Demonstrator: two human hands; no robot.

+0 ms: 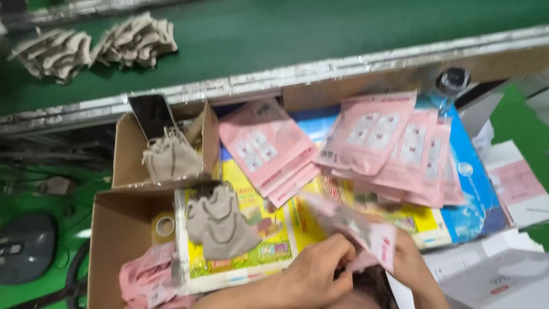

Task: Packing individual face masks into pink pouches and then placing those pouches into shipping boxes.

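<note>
My left hand (313, 270) and my right hand (407, 260) meet low in the head view, both gripping one pink flat packet (366, 232), which is blurred. A small heap of beige face masks (220, 220) lies on a yellow printed board (269, 229) just left of my left hand. Two fanned stacks of pink packets (269, 149) (394, 146) rest farther back on the board.
An open cardboard box (117, 229) at the left holds a tape roll (164, 226) and pink packets (147, 280). Behind it another box flap carries beige masks (170, 155). A green conveyor belt (274, 34) with mask piles (94, 48) runs along the back. White boxes (497, 269) sit at right.
</note>
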